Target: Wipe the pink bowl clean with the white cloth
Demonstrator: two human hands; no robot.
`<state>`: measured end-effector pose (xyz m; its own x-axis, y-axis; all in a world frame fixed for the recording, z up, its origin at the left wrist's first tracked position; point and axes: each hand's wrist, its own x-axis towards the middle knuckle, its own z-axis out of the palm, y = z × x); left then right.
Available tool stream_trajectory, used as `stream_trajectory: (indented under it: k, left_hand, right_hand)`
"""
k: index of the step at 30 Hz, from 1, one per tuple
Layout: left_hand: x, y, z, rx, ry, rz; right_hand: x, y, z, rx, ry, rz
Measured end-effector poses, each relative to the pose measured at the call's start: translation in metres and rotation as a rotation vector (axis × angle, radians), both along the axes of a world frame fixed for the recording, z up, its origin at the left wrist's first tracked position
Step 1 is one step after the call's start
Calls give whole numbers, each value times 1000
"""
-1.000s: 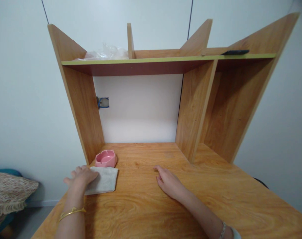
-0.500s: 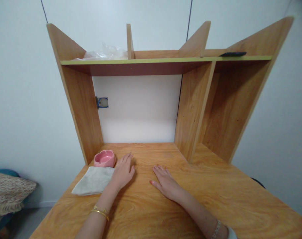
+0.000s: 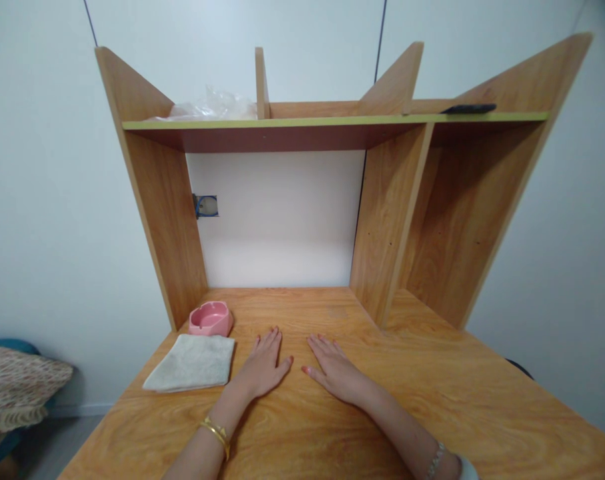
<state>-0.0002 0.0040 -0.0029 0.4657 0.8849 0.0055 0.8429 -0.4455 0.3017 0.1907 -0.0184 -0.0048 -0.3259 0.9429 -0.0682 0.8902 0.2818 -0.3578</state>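
My left hand lies flat on the wooden desk, palm down, fingers stretched out and holding nothing. Just left of it is a folded pale grey cloth, apart from the fingers. Behind the cloth, close to its far edge, sits a pink ashtray with notches in its rim. My right hand also rests palm down on the wood with its fingers extended, nothing in it. A small gap of desk separates the two thumbs.
A wooden shelf unit stands at the back of the desk. On its upper board are a clear plastic bag at the left and a dark flat object at the right. A patterned fabric shows at far left.
My left hand has moved right and nearer to me, coming down beside my right hand and away from the ashtray and cloth. My right hand has stayed nearly still.
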Motion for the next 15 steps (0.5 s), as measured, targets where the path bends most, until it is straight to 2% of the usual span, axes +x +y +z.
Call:
stream_trajectory:
  k: [15]
  left_hand:
    - [1,-2,5,-19,56,-6]
  right_hand:
    - [-2,-2,2,39,-42,4]
